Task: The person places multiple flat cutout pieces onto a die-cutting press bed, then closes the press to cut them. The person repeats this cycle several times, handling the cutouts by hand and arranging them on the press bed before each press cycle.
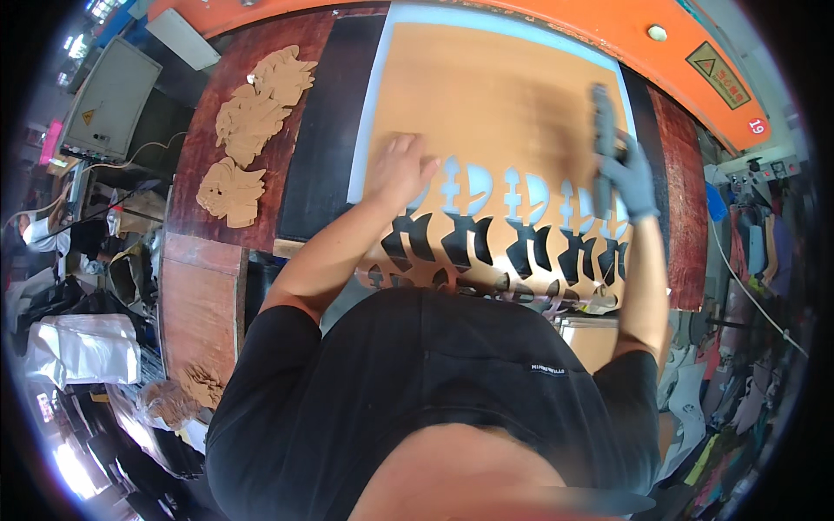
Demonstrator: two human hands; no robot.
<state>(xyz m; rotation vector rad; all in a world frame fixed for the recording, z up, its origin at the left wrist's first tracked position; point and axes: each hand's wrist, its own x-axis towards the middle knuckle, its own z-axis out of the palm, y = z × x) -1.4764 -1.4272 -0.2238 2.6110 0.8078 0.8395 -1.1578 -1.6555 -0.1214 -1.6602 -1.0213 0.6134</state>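
Observation:
A broad tan sheet [486, 95] lies on a pale blue board [506, 17]. My bare left hand [402, 170] rests on the sheet's near left part, fingers apart and holding nothing. On the right, my right hand [632, 178], in a grey glove, grips a long dark cutting die [602, 130], tilted up on its edge and blurred by motion. Rows of shaped holes run along the sheet's near part, with pale blue showing through some and black through others. The cut strip [486, 278] of the sheet hangs toward my body. The die's underside is hidden.
Piles of tan cut pieces [252, 113] lie on a dark red board [198, 156] at the left. An orange machine beam [599, 22] spans the far side. A grey control box [111, 91] stands far left, and another red board [682, 174] lies at the right.

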